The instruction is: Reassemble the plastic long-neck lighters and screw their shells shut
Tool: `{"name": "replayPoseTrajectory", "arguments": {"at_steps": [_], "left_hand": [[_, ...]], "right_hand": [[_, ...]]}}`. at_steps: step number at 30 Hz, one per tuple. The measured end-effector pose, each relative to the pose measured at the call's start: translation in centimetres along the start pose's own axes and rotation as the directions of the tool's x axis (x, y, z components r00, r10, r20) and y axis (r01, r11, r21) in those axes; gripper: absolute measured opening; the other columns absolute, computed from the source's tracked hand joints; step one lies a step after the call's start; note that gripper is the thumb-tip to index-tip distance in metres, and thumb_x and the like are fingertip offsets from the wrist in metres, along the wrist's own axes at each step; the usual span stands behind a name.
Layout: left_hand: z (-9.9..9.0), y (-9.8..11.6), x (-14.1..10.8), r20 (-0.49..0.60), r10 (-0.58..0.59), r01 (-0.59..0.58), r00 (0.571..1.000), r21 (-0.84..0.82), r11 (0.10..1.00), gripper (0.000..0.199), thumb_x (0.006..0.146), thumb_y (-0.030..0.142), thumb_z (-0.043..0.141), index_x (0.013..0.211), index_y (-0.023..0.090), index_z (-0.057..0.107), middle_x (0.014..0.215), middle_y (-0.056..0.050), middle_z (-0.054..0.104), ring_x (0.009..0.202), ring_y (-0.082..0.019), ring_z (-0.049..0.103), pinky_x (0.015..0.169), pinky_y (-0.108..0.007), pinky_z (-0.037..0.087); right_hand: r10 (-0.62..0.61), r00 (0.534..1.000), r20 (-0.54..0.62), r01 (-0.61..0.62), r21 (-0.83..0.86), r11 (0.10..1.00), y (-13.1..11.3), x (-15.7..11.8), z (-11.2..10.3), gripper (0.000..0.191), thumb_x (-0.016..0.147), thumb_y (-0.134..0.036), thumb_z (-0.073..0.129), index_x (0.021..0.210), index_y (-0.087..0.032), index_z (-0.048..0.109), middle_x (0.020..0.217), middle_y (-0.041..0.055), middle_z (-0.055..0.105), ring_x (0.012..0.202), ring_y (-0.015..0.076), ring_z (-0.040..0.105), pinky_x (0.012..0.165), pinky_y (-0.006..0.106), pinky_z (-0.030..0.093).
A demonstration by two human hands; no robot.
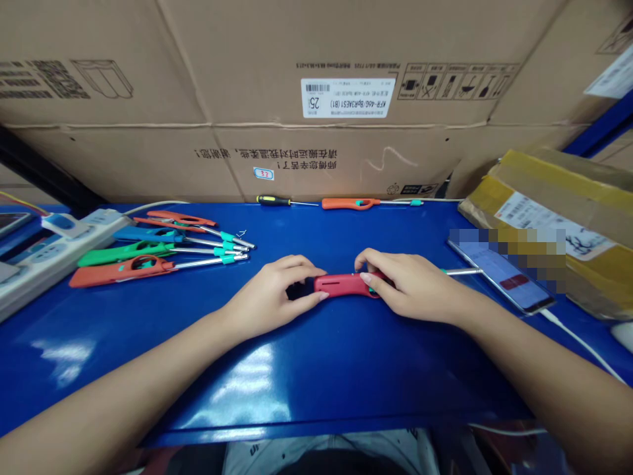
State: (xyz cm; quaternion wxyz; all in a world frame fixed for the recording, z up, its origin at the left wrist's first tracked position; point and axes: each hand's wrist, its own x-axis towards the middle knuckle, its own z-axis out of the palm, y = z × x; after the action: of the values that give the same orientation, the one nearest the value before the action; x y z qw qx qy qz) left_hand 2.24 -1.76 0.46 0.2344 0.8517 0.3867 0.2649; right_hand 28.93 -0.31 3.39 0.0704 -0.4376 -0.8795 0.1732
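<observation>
A red lighter [341, 285] lies across the middle of the blue table, its handle end to the left and its metal tube pointing right. My left hand [277, 293] pinches the handle's left end between thumb and fingertips. Around the trigger part, my right hand [403, 284] has its thumb and curled fingers closed on the same lighter. The palm hides part of the trigger and tube; the tube's tip shows beyond the right hand, near the phone.
Several lighters [123, 270] lie at the left beside a white power strip [64, 247]. A screwdriver [274, 200] and an orange lighter [346, 204] lie along the back. At the right are a phone [499, 274] with a cable and a taped box [558, 224]. Large cardboard [222, 79] stands behind.
</observation>
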Motion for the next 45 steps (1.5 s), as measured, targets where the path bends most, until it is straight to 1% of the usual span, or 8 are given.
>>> {"name": "replayPoseTrajectory", "arguments": {"at_steps": [6,11,14,17,21,25,34,45], "left_hand": [[-0.5,-0.9,0.3,0.039,0.058,-0.064,0.998,0.188,0.980,0.037,0.094,0.042,0.063,0.124,0.019,0.069,0.114,-0.010,0.067,0.102,-0.024,0.061,0.095,-0.041,0.050],[-1.1,-0.3,0.2,0.079,-0.014,-0.021,0.997,0.432,0.901,0.037,0.097,0.045,0.056,0.125,0.024,0.070,0.120,-0.011,0.064,0.102,-0.027,0.057,0.093,-0.046,0.047],[-1.9,0.0,0.2,0.096,-0.046,-0.003,0.994,0.458,0.889,0.040,0.098,0.045,0.054,0.130,0.026,0.067,0.127,-0.012,0.061,0.109,-0.028,0.055,0.096,-0.046,0.045],[-4.0,-0.6,0.5,0.107,-0.075,0.018,0.991,0.458,0.889,0.039,0.099,0.047,0.052,0.128,0.027,0.068,0.130,-0.011,0.062,0.115,-0.027,0.056,0.101,-0.046,0.043],[-8.6,-3.3,1.5,0.004,-0.256,0.213,0.967,0.542,0.813,0.031,0.092,0.038,0.059,0.115,0.022,0.074,0.118,-0.010,0.069,0.111,-0.029,0.060,0.101,-0.043,0.044],[-11.5,-6.3,2.7,-0.066,-0.432,0.394,0.900,0.550,0.736,0.026,0.088,0.029,0.064,0.107,0.016,0.075,0.107,-0.011,0.073,0.101,-0.028,0.067,0.093,-0.040,0.050],[-11.0,-8.5,4.0,-0.039,-0.665,0.602,0.746,0.465,0.648,0.032,0.097,0.035,0.061,0.124,0.017,0.061,0.126,-0.010,0.062,0.107,-0.024,0.064,0.090,-0.043,0.057],[-10.4,-8.2,3.9,-0.147,-0.678,0.693,0.720,0.190,0.695,0.026,0.096,0.033,0.063,0.115,0.015,0.065,0.120,-0.009,0.066,0.105,-0.023,0.065,0.090,-0.042,0.057]], "right_hand": [[-0.076,0.990,-0.119,0.074,-0.024,0.997,0.6,0.6,1.7,0.024,0.100,-0.035,0.047,0.117,-0.021,0.054,0.116,0.0086,0.067,0.092,0.0221,0.065,0.077,0.035,0.048],[-0.196,0.969,-0.150,0.187,-0.074,0.980,0.5,1.1,2.4,0.028,0.097,-0.037,0.054,0.120,-0.022,0.059,0.115,0.0106,0.064,0.105,0.0272,0.057,0.090,0.044,0.046],[-0.202,0.964,-0.176,0.193,-0.069,0.979,0.3,1.2,2.7,0.029,0.096,-0.038,0.057,0.121,-0.023,0.059,0.117,0.0109,0.063,0.106,0.0280,0.057,0.090,0.046,0.046],[-0.204,0.958,-0.201,0.200,-0.036,0.979,0.2,1.2,3.0,0.026,0.097,-0.036,0.056,0.120,-0.023,0.059,0.117,0.0107,0.063,0.105,0.0268,0.057,0.090,0.045,0.045],[-0.214,0.952,-0.219,0.216,-0.015,0.976,0.4,1.3,3.3,0.025,0.097,-0.035,0.057,0.119,-0.023,0.059,0.117,0.0102,0.063,0.106,0.0258,0.057,0.091,0.044,0.045],[-0.221,0.948,-0.230,0.224,-0.011,0.974,0.8,1.5,3.7,0.025,0.096,-0.037,0.058,0.118,-0.023,0.059,0.116,0.0095,0.063,0.104,0.0254,0.057,0.090,0.044,0.045],[-0.214,0.953,-0.214,0.221,0.006,0.975,0.7,1.4,3.6,0.023,0.096,-0.037,0.058,0.117,-0.025,0.058,0.115,0.0065,0.062,0.104,0.0240,0.056,0.090,0.043,0.044],[-0.220,0.953,-0.207,0.229,0.021,0.973,0.9,1.5,3.6,0.023,0.096,-0.035,0.059,0.117,-0.025,0.058,0.115,0.0069,0.062,0.104,0.0240,0.056,0.090,0.043,0.044]]}}
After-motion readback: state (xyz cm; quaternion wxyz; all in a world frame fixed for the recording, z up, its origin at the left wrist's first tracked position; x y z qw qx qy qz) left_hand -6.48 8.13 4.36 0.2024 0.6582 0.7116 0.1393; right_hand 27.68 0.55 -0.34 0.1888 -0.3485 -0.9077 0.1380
